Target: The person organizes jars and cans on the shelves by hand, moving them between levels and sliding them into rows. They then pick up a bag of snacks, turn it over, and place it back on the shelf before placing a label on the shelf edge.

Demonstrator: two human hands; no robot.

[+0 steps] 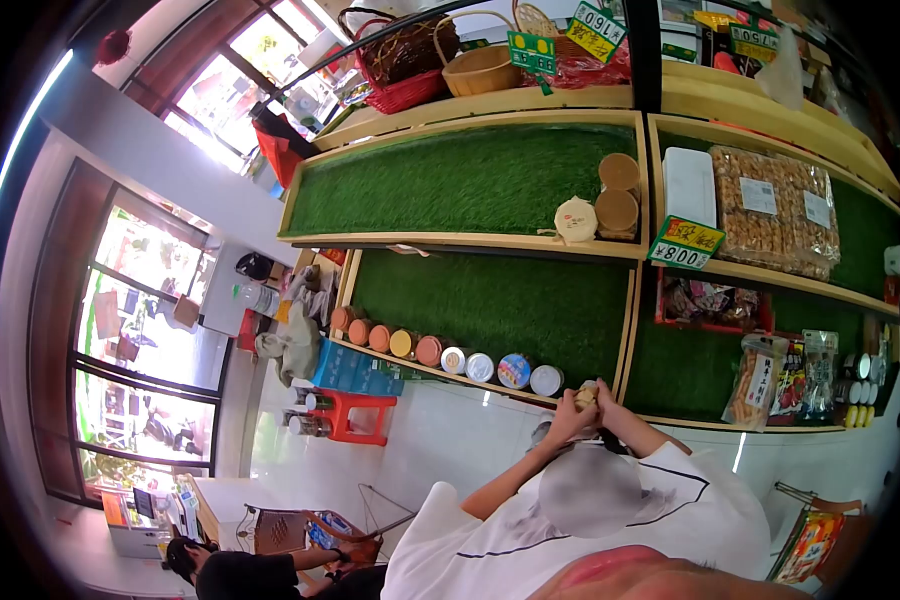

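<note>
My left hand (568,417) and my right hand (608,408) meet in front of my chest at the front edge of the lower shelf. Both close around a small pale tan thing (585,397); the fingers cover much of it, and I cannot make out its kind. Just left of them, a row of jars (513,371) with orange, yellow, white and blue lids lines the front of the lower green shelf (490,310). On the shelf above stand a jar with a cream cover (575,220) and two brown-lidded jars (618,210).
Bagged snacks (770,210) and a price sign (686,243) sit at the upper right, with more packets (755,380) below. Baskets (480,68) line the top. A red stool (358,418) holds jars at left. A person in black (250,575) is at lower left.
</note>
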